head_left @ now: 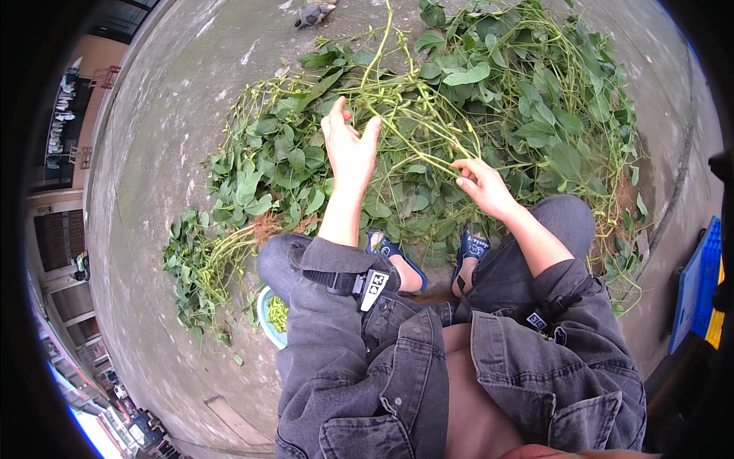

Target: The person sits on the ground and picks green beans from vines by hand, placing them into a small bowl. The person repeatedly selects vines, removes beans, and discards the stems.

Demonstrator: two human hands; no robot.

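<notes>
My right hand [485, 188] pinches a green stem of a bean plant [433, 159] between thumb and fingers. The plant's branching stems carry clusters of plump green pods. To its left, my left hand [352, 149] is raised with thumb and fingers apart, close to the stems and holding nothing that I can see. Beneath both hands spreads a large leafy heap of bean plants [550, 115]. A light-blue-rimmed bowl [264, 320] stands beside my left leg, partly hidden by it, with loose green pods [277, 312] inside.
A smaller bunch of plants with roots [206, 256] lies at left on the concrete ground [153, 229]. My slippered feet [397, 260] are at the heap's near edge. Blue crates [692, 283] and a yellow one [716, 329] stand far right. A dark grey object [315, 14] lies at the top.
</notes>
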